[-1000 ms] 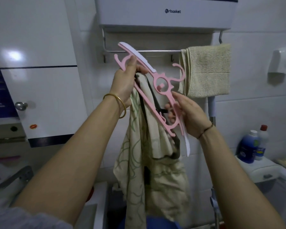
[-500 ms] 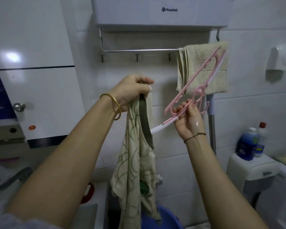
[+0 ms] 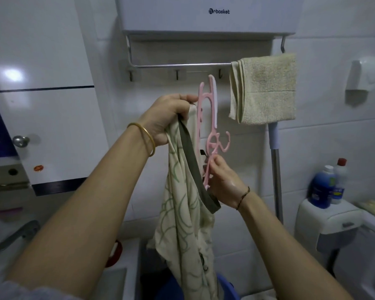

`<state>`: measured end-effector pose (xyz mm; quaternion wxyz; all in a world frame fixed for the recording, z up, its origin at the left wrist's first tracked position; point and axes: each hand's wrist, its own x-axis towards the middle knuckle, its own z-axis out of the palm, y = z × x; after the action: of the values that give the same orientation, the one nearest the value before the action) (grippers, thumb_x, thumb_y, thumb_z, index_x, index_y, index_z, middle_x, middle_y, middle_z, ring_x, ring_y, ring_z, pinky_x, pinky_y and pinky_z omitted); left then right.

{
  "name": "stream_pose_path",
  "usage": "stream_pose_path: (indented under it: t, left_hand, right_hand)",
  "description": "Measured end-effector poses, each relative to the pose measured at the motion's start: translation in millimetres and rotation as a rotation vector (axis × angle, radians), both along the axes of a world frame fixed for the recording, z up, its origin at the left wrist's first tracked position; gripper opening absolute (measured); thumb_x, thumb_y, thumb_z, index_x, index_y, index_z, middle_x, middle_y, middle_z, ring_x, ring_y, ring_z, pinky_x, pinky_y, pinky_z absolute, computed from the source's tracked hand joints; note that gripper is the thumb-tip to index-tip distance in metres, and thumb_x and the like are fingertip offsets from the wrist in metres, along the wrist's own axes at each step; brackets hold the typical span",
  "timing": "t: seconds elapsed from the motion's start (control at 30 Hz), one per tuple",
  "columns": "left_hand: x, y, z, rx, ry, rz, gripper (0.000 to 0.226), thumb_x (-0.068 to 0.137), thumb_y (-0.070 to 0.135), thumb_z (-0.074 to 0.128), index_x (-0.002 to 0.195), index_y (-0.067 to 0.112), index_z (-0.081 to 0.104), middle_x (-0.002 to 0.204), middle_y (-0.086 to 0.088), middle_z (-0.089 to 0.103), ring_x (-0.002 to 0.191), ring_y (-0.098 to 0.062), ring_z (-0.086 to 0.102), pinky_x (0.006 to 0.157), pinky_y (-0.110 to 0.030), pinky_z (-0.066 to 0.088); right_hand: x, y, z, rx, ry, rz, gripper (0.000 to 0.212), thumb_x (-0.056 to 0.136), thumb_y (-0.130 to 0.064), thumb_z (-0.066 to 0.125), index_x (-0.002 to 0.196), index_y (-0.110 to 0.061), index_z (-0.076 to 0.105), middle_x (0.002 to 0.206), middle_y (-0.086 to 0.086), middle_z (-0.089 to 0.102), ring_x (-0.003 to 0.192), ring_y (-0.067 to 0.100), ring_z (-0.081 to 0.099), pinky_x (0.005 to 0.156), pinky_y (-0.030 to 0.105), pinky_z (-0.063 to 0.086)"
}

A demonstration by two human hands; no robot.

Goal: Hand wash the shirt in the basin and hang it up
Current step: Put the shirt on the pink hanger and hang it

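Below the towel rail (image 3: 182, 65) on the far wall, left hand (image 3: 168, 118) with grip closed on the shirt (image 3: 182, 224) collar, shirt hanging down over the blue basin (image 3: 225, 289), right hand (image 3: 223, 185) pinching the pink hanger (image 3: 212, 118) upright, just beside the collar, beige towel (image 3: 264, 87) at right.

White tiled wall (image 3: 325, 131), steel towel rail (image 3: 178, 65), white cabinet (image 3: 46, 118), glare.

A gold bangle (image 3: 143, 138) circles the left wrist, a thin dark cord bracelet (image 3: 243, 197) the right, and a grey sleeve (image 3: 20, 292) shows.
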<state>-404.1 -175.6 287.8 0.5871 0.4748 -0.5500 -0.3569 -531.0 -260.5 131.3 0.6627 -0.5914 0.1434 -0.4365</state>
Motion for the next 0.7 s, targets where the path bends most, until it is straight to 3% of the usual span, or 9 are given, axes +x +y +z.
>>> stream_pose_path:
  t: [0.1,0.17,0.27,0.33,0.4,0.47,0.57,0.7]
  left_hand:
    - [7,-1,-1,-0.027,0.017,0.092,0.031,0.078,-0.012,0.037,0.092,0.003,0.06,0.072,-0.013,0.057,0.061,-0.024,0.059,0.057,-0.032,0.057]
    - [16,-1,-3,-0.023,0.061,0.158,0.034,0.078,-0.012,0.034,0.095,0.001,0.06,0.07,-0.015,0.055,0.061,-0.027,0.061,0.055,-0.033,0.057]
    - [27,2,-8,0.034,0.294,0.042,0.029,0.079,-0.002,0.034,0.09,0.002,0.061,0.071,-0.012,0.05,0.063,-0.03,0.056,0.065,-0.041,0.058]
    - [28,5,-11,0.039,0.377,0.003,0.02,0.088,0.013,0.043,0.087,0.004,0.061,0.068,-0.009,0.051,0.056,-0.022,0.053,0.062,-0.032,0.056]
    - [28,3,-16,0.005,0.25,0.086,0.017,0.091,0.023,0.056,0.09,0.007,0.062,0.058,-0.001,0.054,0.046,-0.013,0.052,0.051,-0.022,0.053]
    - [28,-1,-20,-0.037,0.129,0.136,0.014,0.088,0.017,0.062,0.098,0.006,0.064,0.057,0.003,0.059,0.044,-0.008,0.053,0.051,-0.021,0.055]
    - [30,-2,-22,-0.021,0.019,0.11,0.009,0.089,0.008,0.06,0.095,0.006,0.066,0.058,0.006,0.067,0.049,-0.006,0.059,0.055,-0.019,0.056]
    - [42,1,-20,0.019,-0.239,0.108,0.012,0.083,0.004,0.065,0.091,0.011,0.07,0.072,0.004,0.07,0.064,-0.007,0.064,0.056,-0.015,0.053]
  right_hand:
    - [-9,0,-4,-0.159,0.134,-0.142,0.013,0.101,-0.015,0.035,0.105,-0.011,0.047,0.082,-0.004,0.049,0.07,0.007,0.046,0.066,0.019,0.041]
    - [-16,-2,-2,-0.248,0.085,-0.251,0.014,0.1,-0.008,0.038,0.101,-0.013,0.05,0.088,-0.004,0.053,0.076,0.002,0.052,0.073,0.017,0.044]
    - [-24,-4,5,-0.312,0.044,-0.299,0.018,0.097,-0.002,0.041,0.096,-0.015,0.054,0.093,-0.002,0.056,0.083,-0.001,0.054,0.08,0.017,0.045]
    - [-26,-2,14,-0.332,0.128,-0.34,0.016,0.095,-0.002,0.045,0.089,-0.013,0.055,0.091,0.001,0.054,0.081,0.003,0.05,0.077,0.02,0.041]
    - [-26,-1,19,-0.371,0.239,-0.395,0.017,0.093,0.001,0.044,0.083,-0.008,0.054,0.083,0.004,0.051,0.071,0.005,0.044,0.068,0.021,0.037]
    - [-22,-1,21,-0.397,0.301,-0.44,0.02,0.094,-0.001,0.042,0.078,-0.008,0.053,0.075,0.001,0.049,0.065,0.006,0.041,0.063,0.021,0.035]
    - [-17,-3,22,-0.386,0.326,-0.505,0.029,0.097,-0.022,0.047,0.069,-0.018,0.054,0.064,-0.007,0.048,0.055,-0.001,0.041,0.058,0.019,0.035]
    - [-30,-12,25,-0.341,0.343,-0.537,0.023,0.093,-0.02,0.057,0.07,-0.017,0.056,0.061,-0.006,0.049,0.047,-0.004,0.041,0.05,0.014,0.033]
